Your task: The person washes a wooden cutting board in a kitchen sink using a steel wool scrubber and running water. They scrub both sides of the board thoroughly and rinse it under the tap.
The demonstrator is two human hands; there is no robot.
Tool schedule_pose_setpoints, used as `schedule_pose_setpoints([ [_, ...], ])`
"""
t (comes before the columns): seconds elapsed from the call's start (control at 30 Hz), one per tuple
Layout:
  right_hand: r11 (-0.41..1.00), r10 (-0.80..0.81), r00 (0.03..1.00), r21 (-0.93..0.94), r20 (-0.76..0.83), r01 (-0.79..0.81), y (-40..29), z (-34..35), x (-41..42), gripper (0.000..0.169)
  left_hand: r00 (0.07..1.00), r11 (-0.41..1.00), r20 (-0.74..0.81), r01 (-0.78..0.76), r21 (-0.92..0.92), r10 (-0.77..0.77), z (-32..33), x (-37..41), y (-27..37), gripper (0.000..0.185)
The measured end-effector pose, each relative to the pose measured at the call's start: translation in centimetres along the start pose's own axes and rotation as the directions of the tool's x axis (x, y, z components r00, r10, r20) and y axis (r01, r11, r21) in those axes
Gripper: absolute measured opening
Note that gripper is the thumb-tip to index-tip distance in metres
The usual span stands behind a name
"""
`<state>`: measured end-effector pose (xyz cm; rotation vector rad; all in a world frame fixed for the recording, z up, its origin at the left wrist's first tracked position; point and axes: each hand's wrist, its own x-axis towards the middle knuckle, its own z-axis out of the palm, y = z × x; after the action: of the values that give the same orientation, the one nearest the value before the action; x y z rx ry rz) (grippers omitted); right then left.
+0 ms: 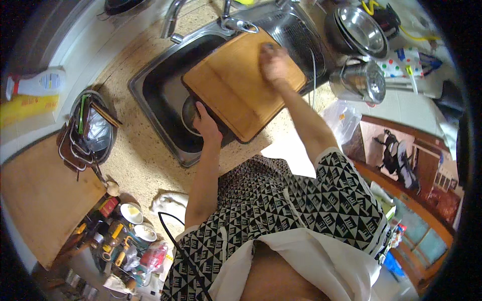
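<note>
A wooden cutting board [233, 90] lies tilted across the double stainless steel sink [158, 75], over the divider and the near rim. My left hand [208, 126] supports the board's lower left edge, thumb along the edge and the other fingers hidden beneath. On the upper right of the board's face rests my right hand [274, 64], blurred, with a small dark thing partly seen at its fingers; what it is cannot be told. A round dark bowl or pan [190, 114] sits in the left basin beside my left hand. The chrome faucet [239, 24] reaches over the board's top edge.
Right of the sink stand nested metal bowls [361, 30], a steel pot [357, 81] and a clear plastic bag [342, 120]. To the left are a utensil holder [94, 128] and a large wooden board [45, 188]. White bowls [131, 213] and a white cloth [170, 203] lie at the lower left.
</note>
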<state>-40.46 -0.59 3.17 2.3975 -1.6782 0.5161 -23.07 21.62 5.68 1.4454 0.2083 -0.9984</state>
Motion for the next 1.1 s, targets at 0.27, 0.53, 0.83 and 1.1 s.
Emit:
schedule_pose_setpoints([
  [0.27,0.727,-0.638,0.766,0.383,0.072,0.570,-11.3,-4.5,-0.8,0.026,0.998,1.000,0.061,-0.021,0.008,0.020,0.0,-0.7,3.1,0.049],
  [0.53,0.941,-0.308,0.950,-0.133,0.044,0.311,-11.8,2.6,-0.9,0.022,0.998,0.980,0.043,-0.046,0.191,0.038,1.5,0.9,3.4,0.050],
  [0.83,0.985,-0.167,0.954,0.000,-0.248,0.172,-1.4,0.4,4.2,0.019,0.944,0.917,0.130,-0.326,0.231,0.303,1.6,3.5,2.8,0.043],
  [1.1,0.850,-0.464,0.856,0.387,0.226,0.358,-9.9,4.5,5.7,0.023,0.902,0.859,0.178,-0.430,0.279,0.393,2.6,3.5,2.1,0.041],
])
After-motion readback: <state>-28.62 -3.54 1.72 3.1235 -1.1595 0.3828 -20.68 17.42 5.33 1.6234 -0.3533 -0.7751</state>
